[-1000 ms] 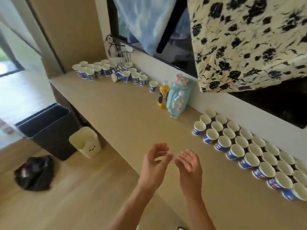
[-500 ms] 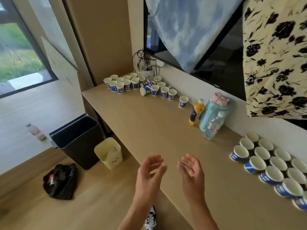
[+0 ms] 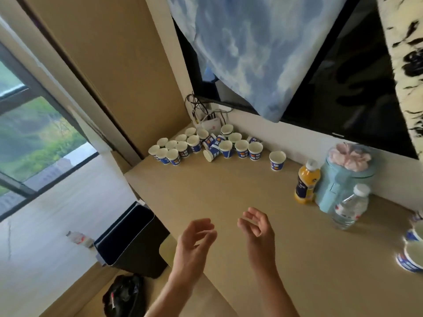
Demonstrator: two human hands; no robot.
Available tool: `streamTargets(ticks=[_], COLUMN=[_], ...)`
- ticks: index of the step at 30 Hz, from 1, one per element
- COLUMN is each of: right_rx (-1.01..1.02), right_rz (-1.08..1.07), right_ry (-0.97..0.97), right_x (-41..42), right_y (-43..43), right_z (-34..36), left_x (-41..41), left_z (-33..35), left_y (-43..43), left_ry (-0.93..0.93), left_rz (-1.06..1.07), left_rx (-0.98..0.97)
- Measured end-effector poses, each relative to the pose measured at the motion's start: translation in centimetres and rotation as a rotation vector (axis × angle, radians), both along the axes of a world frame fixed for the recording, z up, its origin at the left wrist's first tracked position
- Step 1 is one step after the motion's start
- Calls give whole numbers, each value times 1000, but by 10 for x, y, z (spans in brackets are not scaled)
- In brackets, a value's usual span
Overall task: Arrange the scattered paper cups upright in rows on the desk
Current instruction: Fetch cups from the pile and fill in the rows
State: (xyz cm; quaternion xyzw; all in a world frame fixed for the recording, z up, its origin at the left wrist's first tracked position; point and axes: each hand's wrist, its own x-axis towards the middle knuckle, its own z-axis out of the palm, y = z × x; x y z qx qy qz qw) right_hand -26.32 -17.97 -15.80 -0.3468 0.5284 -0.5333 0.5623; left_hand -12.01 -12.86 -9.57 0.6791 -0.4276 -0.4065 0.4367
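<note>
Several blue-and-white paper cups (image 3: 194, 147) crowd the far left corner of the long wooden desk (image 3: 229, 193); most stand upright, and one (image 3: 211, 154) among them lies on its side. A single upright cup (image 3: 277, 160) stands apart to their right by the wall. At the right frame edge, blurred upright cups (image 3: 410, 257) show the end of the rows. My left hand (image 3: 194, 239) and my right hand (image 3: 257, 229) hover side by side over the near desk edge, fingers loosely curled, holding nothing, far from the cups.
An orange juice bottle (image 3: 306, 181), a pale blue container (image 3: 343, 179) and a clear water bottle (image 3: 350, 207) stand by the wall at the right. Below the desk are a black bin (image 3: 132, 236), a cream bin and a black bag (image 3: 124, 296). A router with cables sits behind the corner cups.
The view has swung left, so the arranged rows slid out of frame and the corner cluster came nearer. Both hands stay empty in front of me, fingers curling slightly more.
</note>
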Motion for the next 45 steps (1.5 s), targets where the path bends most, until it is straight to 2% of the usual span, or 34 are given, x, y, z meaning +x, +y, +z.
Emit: streamTargets(ticks=[11,18,23,26,30,33,39,45], right_rx=[116,171,224,234,297,398,497,428], right_rz=[-153,-192,-194,-164,-8,130,218,141], right_ry=[82,183,427,636,997,1158,1341,1318], right_x=[-40,-18,5,4,-6,-9,-7,-3], right_y=[-52,-104,-169,-218,-282,-314,-343,-325], right_z=[-21,-28,-42,-58,-86,-97,-112,-103], left_x=[-34,-12,33,52,76,90,109,110], left_z=[-24,-39,-47,-56,-70,-75,-77,-83], left_y=[-110,-171,-217,-234,-253,-269,-300,-319], left_ry=[133,190,245,280,288,264,253,198], left_rz=[-260,-348,-380,-362,-372,-395,-433,-486], left_rx=[83,135,166,203,242,259,253,230])
